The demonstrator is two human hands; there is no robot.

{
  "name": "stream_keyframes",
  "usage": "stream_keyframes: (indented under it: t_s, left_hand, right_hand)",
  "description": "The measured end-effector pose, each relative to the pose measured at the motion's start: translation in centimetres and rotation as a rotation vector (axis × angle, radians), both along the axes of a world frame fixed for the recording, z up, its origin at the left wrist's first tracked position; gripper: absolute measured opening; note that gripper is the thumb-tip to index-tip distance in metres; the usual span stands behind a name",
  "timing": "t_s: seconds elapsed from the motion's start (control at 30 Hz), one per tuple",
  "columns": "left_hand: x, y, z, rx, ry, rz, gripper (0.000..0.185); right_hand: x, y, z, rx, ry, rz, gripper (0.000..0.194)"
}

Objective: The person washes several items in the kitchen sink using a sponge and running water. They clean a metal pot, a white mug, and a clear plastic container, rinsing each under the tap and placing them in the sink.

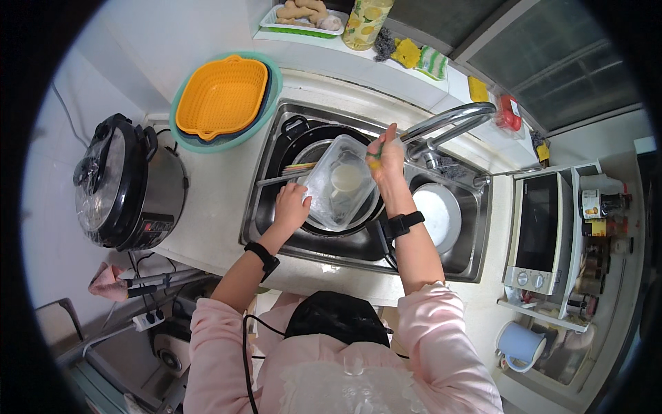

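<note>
In the left basin of a steel double sink, my left hand grips the near-left rim of a clear plastic container. My right hand is at the container's far-right edge below the faucet spout, with a green and yellow scrubbing sponge in its curled fingers. A little cloudy liquid shows inside the container. Under it lie a metal bowl and a black pan, with a bundle of chopsticks beside it. The right basin holds a white pot with whitish contents.
A chrome faucet arches over the sink. Left of it stand an orange basket in a teal basin and an electric pressure cooker. Sponges line the ledge; a microwave and a blue pitcher stand right.
</note>
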State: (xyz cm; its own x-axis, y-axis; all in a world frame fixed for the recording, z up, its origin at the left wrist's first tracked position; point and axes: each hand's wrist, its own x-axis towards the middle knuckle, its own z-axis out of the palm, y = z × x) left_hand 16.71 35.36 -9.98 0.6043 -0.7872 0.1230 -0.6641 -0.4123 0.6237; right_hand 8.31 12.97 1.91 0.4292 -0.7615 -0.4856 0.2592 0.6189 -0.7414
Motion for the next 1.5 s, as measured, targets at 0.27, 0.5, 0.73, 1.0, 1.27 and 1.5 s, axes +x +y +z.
stream_keyframes:
  t_s: [0.27,0.5,0.73,1.0,1.27,1.5]
  left_hand:
    - [-1.2,0.2,2.1,-0.121,0.026,-0.090,0.020]
    - [-3.0,-0.2,5.0,-0.075,0.310,-0.091,0.037]
    - [-2.5,3.1,8.0,-0.227,0.509,-0.330,0.035]
    - [0.1,18.3,9.4,-0.300,0.452,0.337,0.034]
    - [8.5,35.6,4.3,0.195,-0.580,1.008,0.035]
    - [7.7,27.7,-1.0,0.314,-0.258,0.710,0.011]
  right_hand:
    - [-1.3,1.8,-1.1,-0.048,0.186,0.112,0.051]
    - [-5.5,4.5,-5.5,-0.564,0.647,0.845,0.071]
    - [-5.4,10.3,-1.8,-1.054,0.434,1.159,0.068]
    - [-4.2,13.4,-1.0,-1.113,0.315,1.175,0.057]
    - [-7.4,9.5,-2.9,-0.898,0.367,1.051,0.070]
    - [-8.6,9.2,-2.9,-0.850,0.393,1.007,0.061]
